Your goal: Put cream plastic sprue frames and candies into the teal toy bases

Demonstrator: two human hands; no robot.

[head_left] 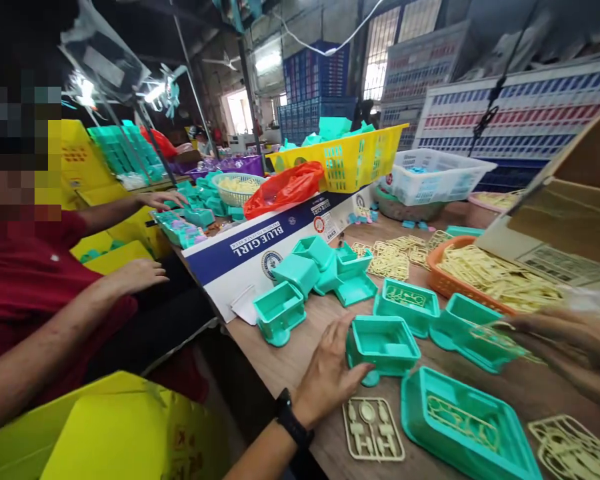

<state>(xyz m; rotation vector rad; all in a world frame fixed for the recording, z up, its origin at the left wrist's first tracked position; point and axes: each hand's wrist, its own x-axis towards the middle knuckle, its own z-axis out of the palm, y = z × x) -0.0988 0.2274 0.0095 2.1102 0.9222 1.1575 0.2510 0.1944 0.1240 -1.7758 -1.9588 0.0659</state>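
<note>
The left hand [333, 363], half curled, has thumb and fingers around the left end of a teal box [394, 361] on the table [290, 360]; it looks light, stiff and perhaps slick, best held by its outer walls. The blurred right hand [573, 343], nearly closed, seems to pinch a cream frame [497, 339] over another box to the right. The frame probably flexes and snaps easily; its rim suits fingertips. Farther off, an orange basket [436, 268] holds more frames.
</note>
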